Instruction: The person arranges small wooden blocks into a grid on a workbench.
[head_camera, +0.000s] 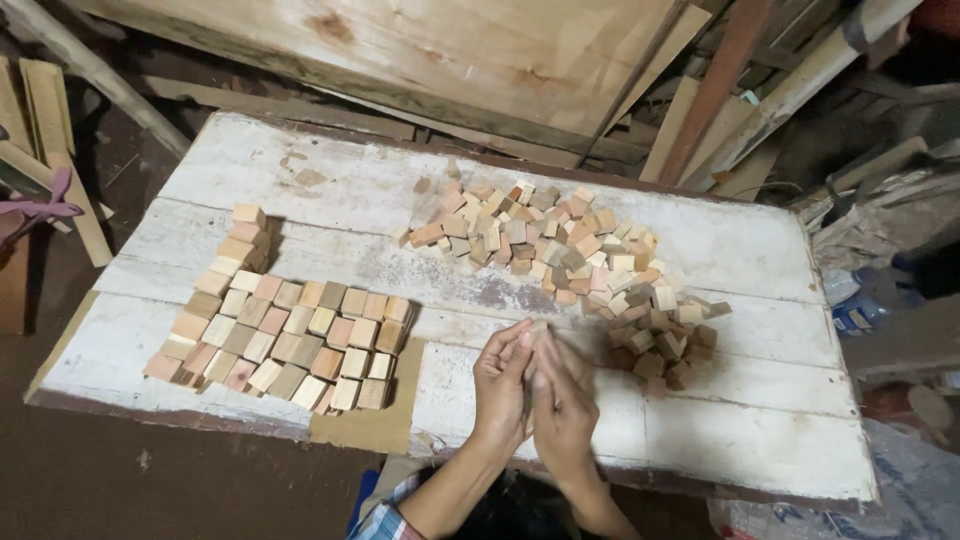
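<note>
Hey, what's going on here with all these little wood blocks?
A person works at a white-painted board table. The left hand and right hand are pressed together near the front edge; what they hold is hidden. A loose pile of small wooden blocks lies just beyond them and to the right. On the left, more blocks are set in neat rows, partly on a cardboard sheet. Planks lean behind the table.

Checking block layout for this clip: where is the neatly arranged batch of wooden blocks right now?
In the head view the arranged blocks sit on the white board table at its left end, left of the left hand, apart from the loose pile.
</note>
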